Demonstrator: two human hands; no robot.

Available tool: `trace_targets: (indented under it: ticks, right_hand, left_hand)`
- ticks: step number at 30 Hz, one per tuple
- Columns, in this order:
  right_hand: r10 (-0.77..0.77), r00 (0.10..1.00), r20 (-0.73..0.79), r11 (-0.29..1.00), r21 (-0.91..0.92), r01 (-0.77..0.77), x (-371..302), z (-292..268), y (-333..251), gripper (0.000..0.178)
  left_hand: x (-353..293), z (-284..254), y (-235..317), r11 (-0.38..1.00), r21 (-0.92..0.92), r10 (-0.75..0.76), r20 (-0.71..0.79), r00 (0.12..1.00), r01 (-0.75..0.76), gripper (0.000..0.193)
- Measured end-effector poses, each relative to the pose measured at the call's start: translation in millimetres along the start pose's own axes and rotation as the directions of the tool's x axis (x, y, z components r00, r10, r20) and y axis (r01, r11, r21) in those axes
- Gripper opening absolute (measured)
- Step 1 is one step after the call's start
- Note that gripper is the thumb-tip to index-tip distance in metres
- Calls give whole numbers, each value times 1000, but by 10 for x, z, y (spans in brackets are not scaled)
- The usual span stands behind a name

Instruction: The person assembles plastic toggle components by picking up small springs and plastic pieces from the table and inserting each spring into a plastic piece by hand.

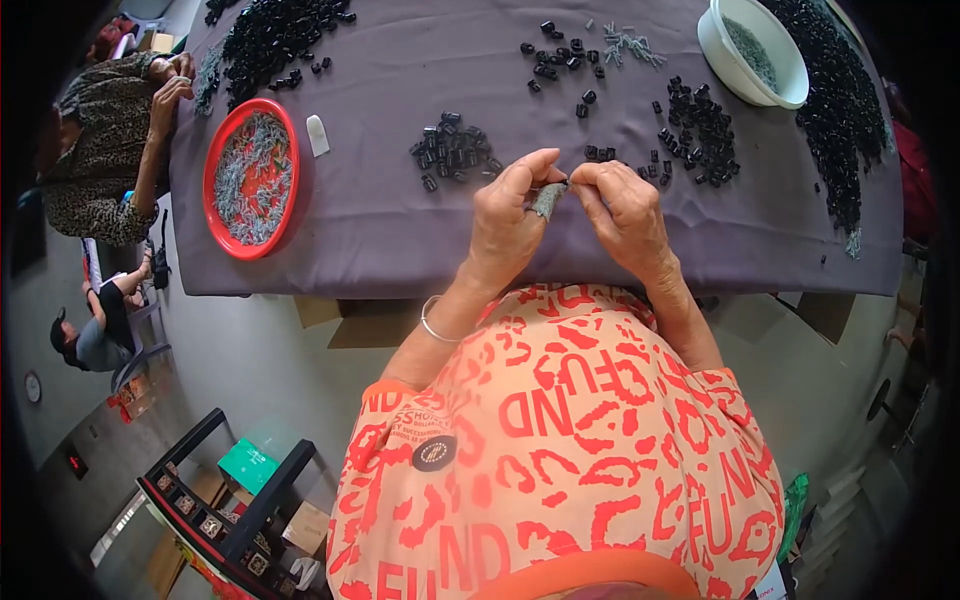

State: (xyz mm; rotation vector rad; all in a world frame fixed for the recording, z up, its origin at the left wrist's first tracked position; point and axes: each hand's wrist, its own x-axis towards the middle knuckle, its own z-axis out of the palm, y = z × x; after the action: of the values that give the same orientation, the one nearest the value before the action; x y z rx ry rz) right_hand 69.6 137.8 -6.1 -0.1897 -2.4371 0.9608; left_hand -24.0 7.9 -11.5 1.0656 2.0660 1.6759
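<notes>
Over the table's near edge, my left hand (pixel 507 215) and my right hand (pixel 625 208) meet with their fingertips pinched together. A tiny black part (pixel 565 183) shows between them, mostly hidden by the fingers. What else the right fingertips pinch is too small to tell. A grey, rough-looking wrap or bundle (pixel 545 201) sits at a finger of my left hand; I cannot tell which. Beyond my left hand lies a pile of small black cylindrical parts (pixel 452 147). Another loose pile of black parts (pixel 700 135) spreads past my right hand, with a few close to its fingers.
A red oval tray (pixel 293 190) of small grey pieces stands left, beside a white flat piece (pixel 317 135). A white bowl (pixel 712 50) of grey pieces stands far right, near a large black heap (pixel 828 120). At far left, another person (pixel 105 150) sits handling something small.
</notes>
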Motion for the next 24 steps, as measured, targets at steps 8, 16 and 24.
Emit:
trace_targets:
  ticks: [8, 16, 24]
  right_hand:
    - [81, 991, 107, 986, 134, -95, 2, -9, -18, 10]
    - [295, 947, 130, 896, 305, -321, 12, -42, -15, 7]
    - [288, 948, 138, 900, 300, -317, 13, -23, -32, 7]
  left_hand:
    - [-19, -83, -10, 900, -329, -258, 129, 958, 286, 39]
    - [-4, -143, -30, 619, -589, -489, 227, 842, 519, 42]
    - [-38, -90, -34, 651, -544, -477, 249, 843, 529, 17]
